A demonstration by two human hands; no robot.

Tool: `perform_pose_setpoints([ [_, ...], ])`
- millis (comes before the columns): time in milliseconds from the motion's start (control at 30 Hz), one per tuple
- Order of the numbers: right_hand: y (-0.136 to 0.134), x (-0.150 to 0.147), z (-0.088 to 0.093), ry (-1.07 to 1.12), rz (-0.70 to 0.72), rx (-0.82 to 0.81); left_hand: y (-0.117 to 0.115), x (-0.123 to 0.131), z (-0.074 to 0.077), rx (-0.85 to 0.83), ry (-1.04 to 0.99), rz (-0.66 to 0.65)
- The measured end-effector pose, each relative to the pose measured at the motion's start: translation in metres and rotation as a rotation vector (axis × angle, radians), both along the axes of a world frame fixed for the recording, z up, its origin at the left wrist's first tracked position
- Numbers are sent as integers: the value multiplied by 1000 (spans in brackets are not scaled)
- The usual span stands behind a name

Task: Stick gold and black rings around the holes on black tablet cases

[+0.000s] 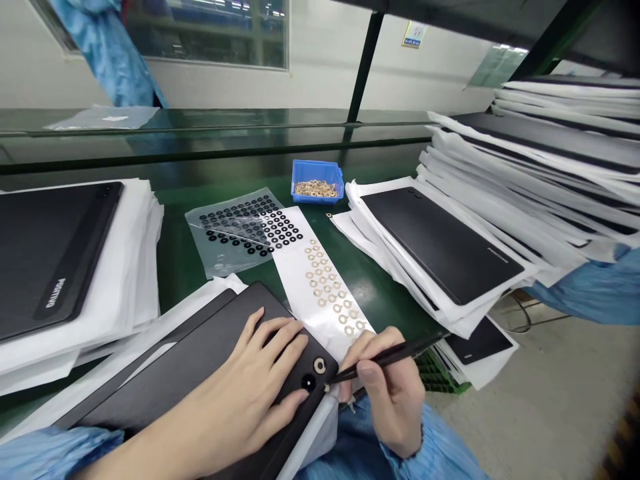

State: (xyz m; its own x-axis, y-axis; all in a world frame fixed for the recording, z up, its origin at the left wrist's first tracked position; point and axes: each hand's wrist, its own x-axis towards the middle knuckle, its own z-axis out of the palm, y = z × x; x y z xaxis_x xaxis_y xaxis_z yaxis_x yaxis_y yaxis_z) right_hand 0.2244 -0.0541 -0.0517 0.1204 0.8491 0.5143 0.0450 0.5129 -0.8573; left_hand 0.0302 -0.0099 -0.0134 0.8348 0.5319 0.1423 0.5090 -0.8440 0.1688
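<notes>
A black tablet back cover (195, 370) lies in front of me on white wrapping sheets, tilted across the view. My left hand (250, 383) rests flat on it, fingers spread near its upper right corner. In that corner sit a gold-coloured ring (319, 365) and, just below, a black round piece (309, 382). My right hand (395, 397) is closed around slim black tweezers (403, 351). Their tip points left at the cover's edge, beside a tiny pale bit (327, 387). Whether the tip grips that bit, I cannot tell.
Beyond the cover lie a white sheet of gold rings (295, 287) and a clear sheet of black rings (220, 265). A blue bin (320, 199) holds small gold parts. Stacked covers stand left (55, 233) and right (435, 240), with taller piles (540, 180) farther right.
</notes>
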Motion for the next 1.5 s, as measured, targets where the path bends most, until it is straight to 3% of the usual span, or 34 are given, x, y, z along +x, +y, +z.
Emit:
perform_pose_setpoints([
  [167, 20, 11, 24, -222, -39, 17, -1, -1, 0, -27, -23, 4],
  [267, 27, 14, 31, -310, 19, -90, -1, -1, -1, -25, -33, -6],
  [400, 22, 17, 27, -277, 40, -318, -1, 0, -1, -13, -31, -10],
  [633, 14, 14, 20, -155, 5, -447, -1, 2, 0, -16, -33, -14],
  [1033, 3, 2, 21, -327, -91, -362, -3, 3, -1, -28, -35, 12],
  [1300, 4, -4, 19, -164, -94, -548, -1, 3, -4, -19, -44, 14],
  [1500, 6, -5, 16, -95, -92, -597, -2, 3, -4, -12, -55, 15],
])
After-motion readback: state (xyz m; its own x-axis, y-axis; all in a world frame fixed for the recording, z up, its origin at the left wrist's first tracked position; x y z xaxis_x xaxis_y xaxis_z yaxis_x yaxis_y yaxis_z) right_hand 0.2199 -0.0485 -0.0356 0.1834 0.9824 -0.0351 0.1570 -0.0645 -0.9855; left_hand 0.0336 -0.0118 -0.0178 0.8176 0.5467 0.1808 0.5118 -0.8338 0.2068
